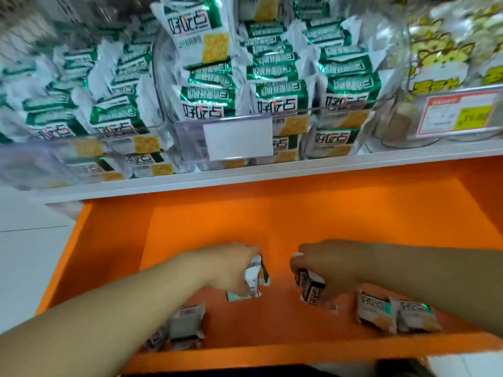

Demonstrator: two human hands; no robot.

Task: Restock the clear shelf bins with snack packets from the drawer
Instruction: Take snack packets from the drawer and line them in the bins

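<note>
White shelf [272, 172] across the middle of the frame, orange drawer [217, 213] pulled out under it. That's the whole workspace.

Both hands are down in the drawer's lower centre. The left hand [231, 268] has its fingers curled round a crumpled white packet [254, 276], and the right hand [332, 262] is gripping a dark-printed packet [311, 291], which looks just clear of the drawer floor. I'd say this is the pick-up step. Tips, imo: hold by the packet body rather than the crimped ends so nothing slips, lift straight up past the shelf lip, and drop them print-forward to match the rows. The clear bins [187, 129] in the upper half already look pretty stuffed with green-and-white packets [201, 31], so aim for a gap rather than ramming them in.

Not much is left in the drawer: a couple of loose packets [186, 325] at lower left and a pair of packets [394, 314] at lower right.

Elsewhere there's a blank label holder [238, 140] on the middle bin, a red-and-yellow price tag [460, 114] at right below yellow snack bags [435, 50], and pale floor tiles [27, 240] at left. The top of the frame is motion-blurred.
</note>
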